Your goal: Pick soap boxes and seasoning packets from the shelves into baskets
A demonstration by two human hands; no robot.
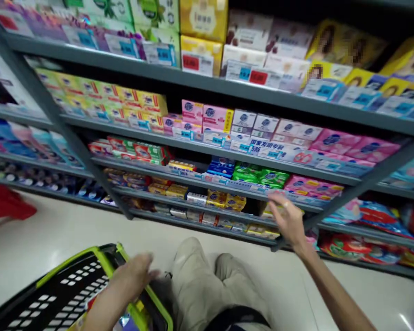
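**Crouched shopper between basket and shop shelves**

Two hands, one basket and one long shelving unit (207, 85) are shown from above. At least five shelf boards can be counted, stacked one over another and packed with small boxes. The boxes are too many and too blurred to count, and their print cannot be read.

The right hand (288, 218) is raised to the front edge of a lower shelf, with its fingers spread open and nothing held. It is just below a row of pink boxes (310, 186) and beside some green packs (258, 177). Whether the shelf edge is touched cannot be told through the motion blur.

The left hand (136, 273) is laid over the green rim of the basket (72, 259), which stands on the floor at lower left. Its fingers are loosely curled, but whether the rim is gripped cannot be made out. The basket is black with a perforated wall and is cut off by the bottom edge, so its contents are mostly hidden.

Two bent knees (200, 280) in pale trousers are seen between the hands. One red object (5, 204) at the left edge is cut off and unclear.
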